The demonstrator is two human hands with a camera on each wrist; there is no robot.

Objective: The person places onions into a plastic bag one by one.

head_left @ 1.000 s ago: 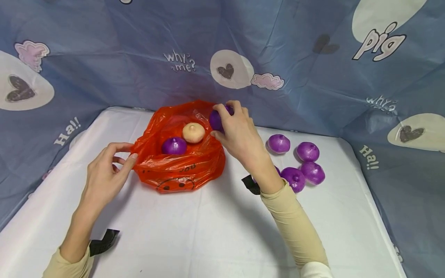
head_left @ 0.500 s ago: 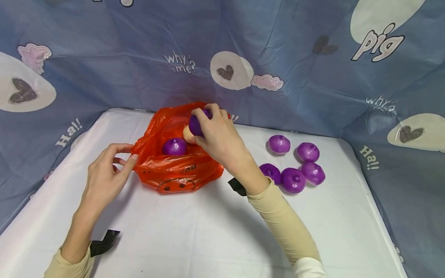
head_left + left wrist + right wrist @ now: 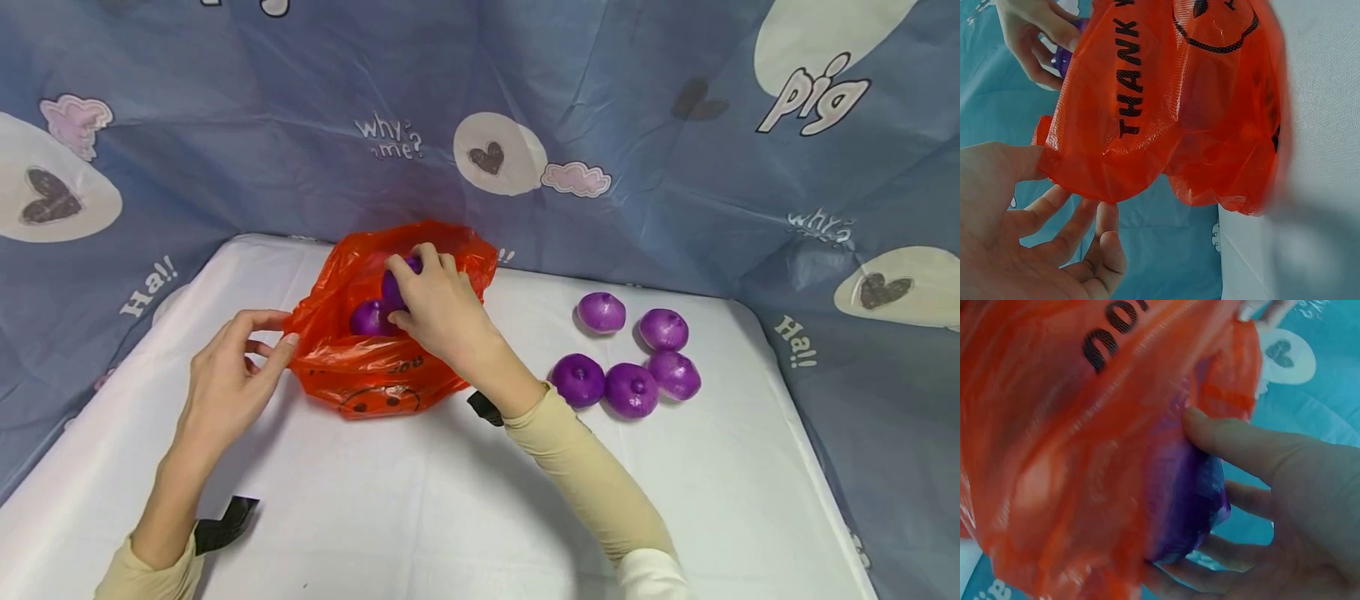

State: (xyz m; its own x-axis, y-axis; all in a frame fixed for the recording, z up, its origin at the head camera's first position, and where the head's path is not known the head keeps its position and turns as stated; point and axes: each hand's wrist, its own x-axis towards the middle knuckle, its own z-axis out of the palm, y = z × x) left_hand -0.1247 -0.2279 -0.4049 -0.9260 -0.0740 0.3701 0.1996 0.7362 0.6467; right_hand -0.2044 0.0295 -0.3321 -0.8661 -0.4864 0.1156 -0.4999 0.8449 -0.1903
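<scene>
An orange plastic bag (image 3: 375, 367) printed with a smiley and "THANK YOU" (image 3: 1179, 106) lies open on the white table (image 3: 420, 500). My left hand (image 3: 273, 333) pinches its left rim between thumb and fingers (image 3: 1107, 250). My right hand (image 3: 405, 292) reaches into the bag's mouth and grips a purple ball (image 3: 392, 285). In the right wrist view, thumb and fingers (image 3: 1241, 444) curl round this ball (image 3: 1179, 512) against the bag film (image 3: 1054, 456). A second purple ball (image 3: 366, 319) lies inside the bag beside it.
Several more purple balls (image 3: 632, 388) sit grouped on the table to the right of the bag. A blue printed cloth (image 3: 600, 125) walls the table at the back and sides. Black wrist straps (image 3: 225, 517) show at both cuffs.
My right hand has carried the purple ball leftward and down into the bag's mouth. It now hides the cream ball seen earlier. My left hand has kept its hold on the rim.
</scene>
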